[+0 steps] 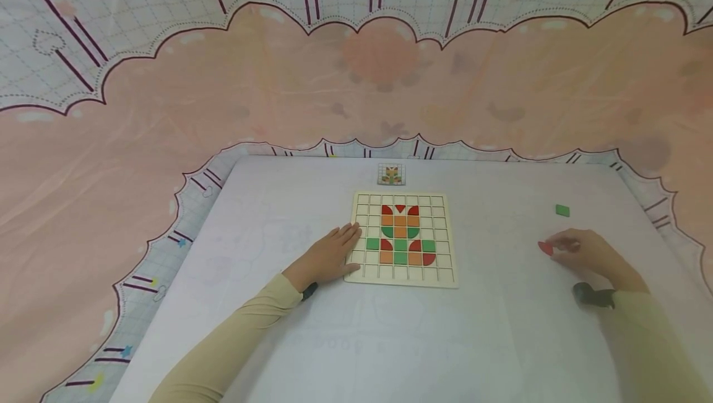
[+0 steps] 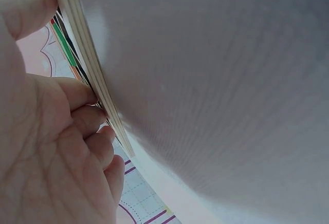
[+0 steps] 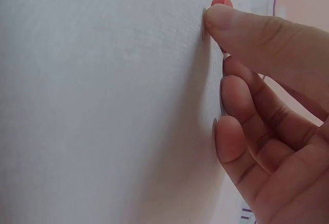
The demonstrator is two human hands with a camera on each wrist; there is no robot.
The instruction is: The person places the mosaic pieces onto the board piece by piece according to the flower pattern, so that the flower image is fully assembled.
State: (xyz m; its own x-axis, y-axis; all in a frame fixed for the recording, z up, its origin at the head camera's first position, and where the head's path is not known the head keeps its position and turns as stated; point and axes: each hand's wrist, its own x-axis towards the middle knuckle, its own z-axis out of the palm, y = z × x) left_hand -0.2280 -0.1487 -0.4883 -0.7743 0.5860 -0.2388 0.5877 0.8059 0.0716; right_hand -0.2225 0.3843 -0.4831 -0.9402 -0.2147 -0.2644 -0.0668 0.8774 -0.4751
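A square wooden grid board lies on the white table, with red, orange and green tiles forming a flower-like pattern. My left hand rests along its left edge, fingers extended and thumb near the lower corner. In the left wrist view, the fingertips touch the board's pale edge. Off to the right, my right hand pinches a small red tile between thumb and finger, low over the table. Most of that tile is hidden by the thumb in the right wrist view.
A green tile lies on the table beyond my right hand. Behind the board is a small pattern card showing a similar figure. A patterned pink cloth surrounds the white table surface.
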